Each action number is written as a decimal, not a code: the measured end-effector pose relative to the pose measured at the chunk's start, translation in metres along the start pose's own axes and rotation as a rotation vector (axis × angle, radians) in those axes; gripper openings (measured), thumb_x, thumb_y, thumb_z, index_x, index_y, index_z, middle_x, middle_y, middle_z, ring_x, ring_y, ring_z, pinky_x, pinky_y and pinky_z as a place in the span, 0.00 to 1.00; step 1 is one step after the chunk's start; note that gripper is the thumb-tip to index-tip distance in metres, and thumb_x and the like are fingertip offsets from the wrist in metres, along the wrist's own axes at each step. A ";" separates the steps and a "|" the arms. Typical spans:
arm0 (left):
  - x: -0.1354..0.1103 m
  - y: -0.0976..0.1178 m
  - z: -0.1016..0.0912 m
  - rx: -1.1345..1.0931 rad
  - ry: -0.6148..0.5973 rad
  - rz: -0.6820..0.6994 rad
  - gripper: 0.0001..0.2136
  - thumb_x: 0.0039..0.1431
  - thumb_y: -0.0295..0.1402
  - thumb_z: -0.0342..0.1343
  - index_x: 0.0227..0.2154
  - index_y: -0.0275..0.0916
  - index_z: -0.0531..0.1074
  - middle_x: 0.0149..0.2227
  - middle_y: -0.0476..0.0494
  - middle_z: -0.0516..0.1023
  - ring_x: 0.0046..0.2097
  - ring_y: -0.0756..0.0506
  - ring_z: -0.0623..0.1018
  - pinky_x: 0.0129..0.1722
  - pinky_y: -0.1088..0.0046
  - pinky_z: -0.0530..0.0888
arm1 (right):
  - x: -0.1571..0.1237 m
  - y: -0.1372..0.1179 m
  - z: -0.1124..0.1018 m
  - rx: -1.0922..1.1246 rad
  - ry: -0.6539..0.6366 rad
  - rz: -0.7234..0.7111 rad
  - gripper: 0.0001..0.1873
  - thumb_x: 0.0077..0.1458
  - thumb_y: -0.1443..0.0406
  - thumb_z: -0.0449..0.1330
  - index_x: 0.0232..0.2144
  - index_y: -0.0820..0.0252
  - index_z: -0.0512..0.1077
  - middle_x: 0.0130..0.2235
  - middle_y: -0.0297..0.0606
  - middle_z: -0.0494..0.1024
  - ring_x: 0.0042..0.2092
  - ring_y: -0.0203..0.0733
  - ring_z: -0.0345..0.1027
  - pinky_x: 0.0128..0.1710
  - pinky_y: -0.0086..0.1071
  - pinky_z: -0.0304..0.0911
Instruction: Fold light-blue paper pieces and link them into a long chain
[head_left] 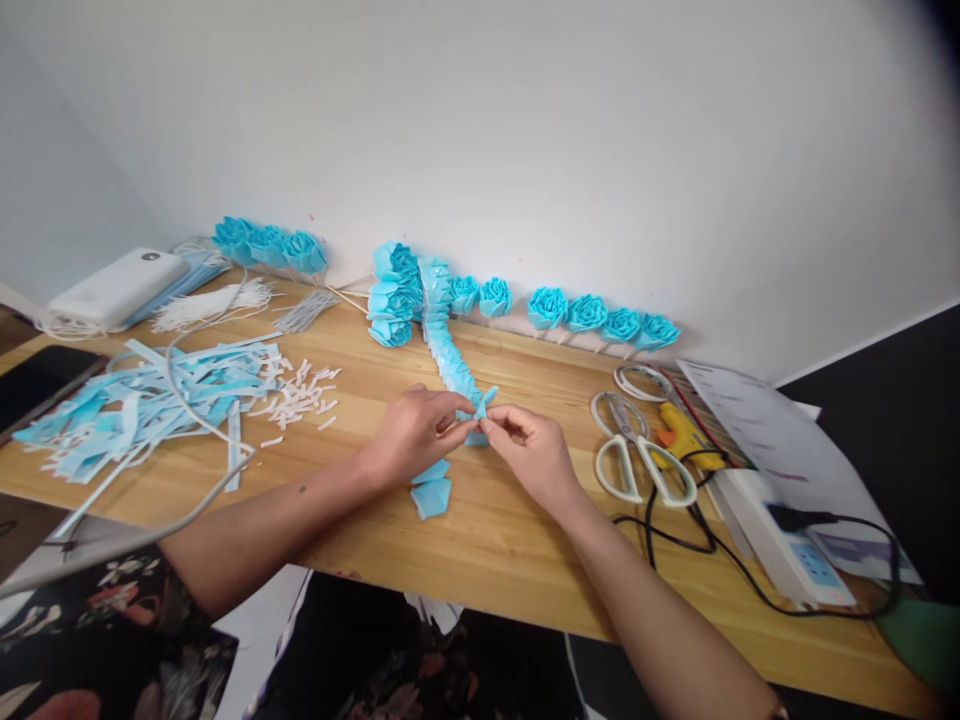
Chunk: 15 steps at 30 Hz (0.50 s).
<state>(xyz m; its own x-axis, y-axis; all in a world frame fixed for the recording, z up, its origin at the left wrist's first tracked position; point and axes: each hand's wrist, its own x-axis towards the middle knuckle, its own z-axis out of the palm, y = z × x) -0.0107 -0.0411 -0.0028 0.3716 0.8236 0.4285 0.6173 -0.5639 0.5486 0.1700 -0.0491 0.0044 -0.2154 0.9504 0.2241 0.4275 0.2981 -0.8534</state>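
Pinching a small blue folded piece (484, 403) at the middle of the frame, the left hand (420, 432) and the right hand (531, 452) are held just above the counter (510, 545). Each grip is closed on that piece, thumb against forefinger, and only its edges are caught. The piece is held at the lower end of a chain of folded pieces (450, 362), which runs up the frame towards the wall.

So light a pinch could be lost, and the fold could be let spring open if the fingertips are shifted unevenly. The chain lies loose, so it could be dragged askew by any pull on its end. Two spare folded pieces (433, 490) lie under the left wrist, near the counter's front edge, and could be swept off by the forearm.

At the right of the frame, scissors (637, 452) and a yellow glue gun (684, 430) lie near the right hand. A black cable (675, 525) is looped beside the right forearm and could be snagged by it, so the gun could be pulled along. Whether the gun is hot cannot be told
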 end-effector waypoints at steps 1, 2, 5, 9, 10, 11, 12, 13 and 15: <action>0.000 0.000 0.001 0.006 0.004 0.003 0.09 0.59 0.36 0.54 0.34 0.37 0.74 0.20 0.52 0.70 0.23 0.53 0.66 0.31 0.73 0.63 | 0.000 0.000 0.000 -0.016 0.004 -0.012 0.08 0.53 0.63 0.57 0.27 0.59 0.75 0.27 0.34 0.78 0.28 0.36 0.69 0.29 0.27 0.62; -0.001 -0.001 0.001 0.013 0.009 0.007 0.08 0.59 0.36 0.54 0.34 0.37 0.74 0.20 0.52 0.70 0.24 0.52 0.66 0.31 0.73 0.63 | 0.000 0.000 0.001 -0.034 0.008 -0.022 0.08 0.53 0.64 0.57 0.27 0.59 0.75 0.27 0.34 0.77 0.28 0.36 0.69 0.29 0.27 0.62; -0.001 -0.001 0.003 0.024 0.023 0.024 0.08 0.59 0.35 0.53 0.33 0.37 0.74 0.20 0.51 0.71 0.24 0.52 0.67 0.32 0.73 0.63 | -0.001 0.001 0.001 -0.093 0.020 -0.046 0.07 0.53 0.64 0.57 0.27 0.59 0.74 0.26 0.33 0.76 0.27 0.36 0.67 0.29 0.27 0.61; -0.001 0.000 0.002 0.016 0.005 0.021 0.07 0.58 0.33 0.53 0.33 0.37 0.75 0.21 0.50 0.72 0.25 0.51 0.69 0.32 0.72 0.64 | -0.001 0.001 0.000 -0.112 0.020 -0.053 0.07 0.53 0.64 0.57 0.26 0.59 0.73 0.25 0.33 0.75 0.27 0.35 0.66 0.29 0.28 0.60; -0.001 0.001 0.002 0.012 0.001 0.016 0.07 0.58 0.32 0.52 0.33 0.37 0.75 0.22 0.49 0.73 0.25 0.51 0.69 0.33 0.72 0.64 | -0.001 0.001 0.000 -0.106 0.018 -0.051 0.07 0.53 0.64 0.57 0.26 0.59 0.73 0.25 0.33 0.75 0.27 0.35 0.66 0.29 0.28 0.60; -0.001 0.002 0.001 0.006 -0.003 0.013 0.07 0.58 0.31 0.52 0.33 0.37 0.75 0.22 0.49 0.74 0.26 0.51 0.69 0.33 0.72 0.64 | -0.001 0.001 0.000 -0.100 0.016 -0.049 0.07 0.53 0.65 0.57 0.26 0.59 0.73 0.25 0.33 0.75 0.27 0.35 0.66 0.29 0.27 0.61; -0.001 0.002 0.000 -0.001 -0.006 0.012 0.07 0.57 0.30 0.52 0.33 0.38 0.75 0.23 0.49 0.75 0.26 0.51 0.69 0.33 0.73 0.64 | -0.001 0.001 0.000 -0.094 0.016 -0.048 0.07 0.53 0.65 0.57 0.26 0.59 0.73 0.26 0.33 0.75 0.27 0.35 0.67 0.29 0.27 0.61; -0.001 0.003 -0.001 -0.009 -0.010 0.014 0.07 0.57 0.29 0.51 0.33 0.37 0.75 0.24 0.49 0.75 0.26 0.51 0.70 0.33 0.73 0.64 | -0.001 0.001 0.000 -0.087 0.016 -0.047 0.07 0.53 0.65 0.57 0.26 0.59 0.73 0.26 0.33 0.75 0.27 0.35 0.67 0.29 0.27 0.61; -0.001 0.004 -0.003 -0.021 -0.013 0.018 0.07 0.58 0.31 0.52 0.34 0.37 0.75 0.23 0.49 0.74 0.26 0.51 0.70 0.33 0.73 0.64 | -0.001 0.000 0.000 -0.081 0.014 -0.045 0.07 0.52 0.65 0.57 0.26 0.59 0.73 0.25 0.33 0.75 0.27 0.35 0.67 0.29 0.27 0.61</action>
<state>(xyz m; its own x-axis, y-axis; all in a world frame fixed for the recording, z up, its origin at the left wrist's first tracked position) -0.0101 -0.0448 0.0010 0.3917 0.8142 0.4286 0.5960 -0.5794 0.5560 0.1701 -0.0499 0.0036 -0.2238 0.9368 0.2689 0.4874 0.3465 -0.8015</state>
